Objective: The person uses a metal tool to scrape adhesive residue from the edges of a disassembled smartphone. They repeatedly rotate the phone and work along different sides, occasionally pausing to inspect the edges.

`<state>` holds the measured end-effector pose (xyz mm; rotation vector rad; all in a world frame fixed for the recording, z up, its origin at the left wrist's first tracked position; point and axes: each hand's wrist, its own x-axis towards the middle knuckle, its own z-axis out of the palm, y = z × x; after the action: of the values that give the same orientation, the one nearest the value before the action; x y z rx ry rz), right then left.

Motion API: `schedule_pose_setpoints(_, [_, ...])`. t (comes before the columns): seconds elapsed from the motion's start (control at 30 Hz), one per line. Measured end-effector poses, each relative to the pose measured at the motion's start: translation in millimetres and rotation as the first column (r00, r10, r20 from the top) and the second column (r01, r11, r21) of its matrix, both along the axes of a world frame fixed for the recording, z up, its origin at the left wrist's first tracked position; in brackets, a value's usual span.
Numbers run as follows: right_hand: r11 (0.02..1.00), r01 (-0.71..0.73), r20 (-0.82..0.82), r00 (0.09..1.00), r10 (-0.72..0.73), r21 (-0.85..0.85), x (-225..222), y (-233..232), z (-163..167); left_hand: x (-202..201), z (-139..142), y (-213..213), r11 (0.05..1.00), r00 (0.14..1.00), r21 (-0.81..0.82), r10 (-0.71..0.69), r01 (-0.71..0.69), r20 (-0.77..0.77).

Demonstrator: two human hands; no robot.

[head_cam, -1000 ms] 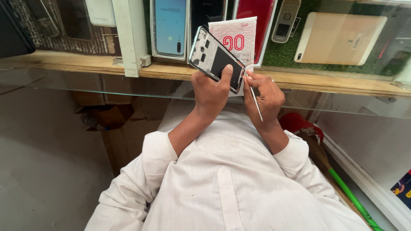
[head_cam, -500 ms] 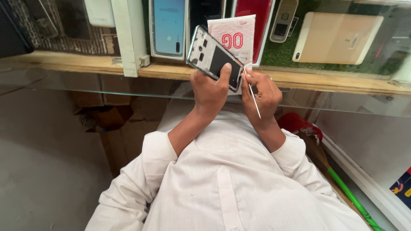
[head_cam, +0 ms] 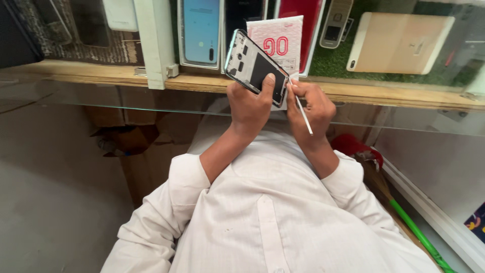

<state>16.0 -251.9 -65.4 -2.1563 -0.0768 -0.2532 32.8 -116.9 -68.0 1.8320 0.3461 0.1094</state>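
Above the glass counter (head_cam: 101, 96), the left hand (head_cam: 250, 108) was curled shut around an opened smartphone (head_cam: 255, 68), its back cover off so that the pale inner frame and dark battery faced the camera. The thumb lay across the lower part of the battery and the remaining fingers wrapped behind the body, holding the phone tilted with its upper end leaning away to the left of the hand. Just right of it, the right hand (head_cam: 313, 108) was closed in a pinch on a thin white tool (head_cam: 302, 112), a slim rod whose upper end met the lower right edge of the phone while its other end pointed down past the wrist. The two hands were nearly touching.

Directly behind the phone, beyond the fingertips of both hands, stood a white packet with red print (head_cam: 283, 38). Farther beyond the left hand a light blue phone (head_cam: 201, 30) leaned upright on the wooden shelf (head_cam: 91, 73); beyond the right hand lay a gold-coloured tablet back (head_cam: 399, 43) on green matting. Below the right forearm, a green stick (head_cam: 417, 232) ran along the floor.
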Motion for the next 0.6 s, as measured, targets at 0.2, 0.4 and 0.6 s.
schedule_pose_setpoints(0.2, [0.997,0.010,0.007,1.000,-0.009,-0.078,-1.2,-1.0,-5.0,1.0,-0.5,0.7,0.998,0.997,-0.039,0.053,-0.055,-0.064])
schedule_pose_setpoints(0.4, [0.999,-0.009,0.113,0.994,0.014,-0.046,-1.5,-2.3,-18.9,3.0,-6.0,1.5,0.993,0.993,-0.065,0.088,-0.093,-0.085])
schedule_pose_setpoints(0.6, [1.000,-0.019,0.130,0.991,0.022,-0.025,-1.0,-3.9,-24.9,10.9,-11.6,2.7,0.967,0.972,-0.173,0.156,-0.187,-0.177])
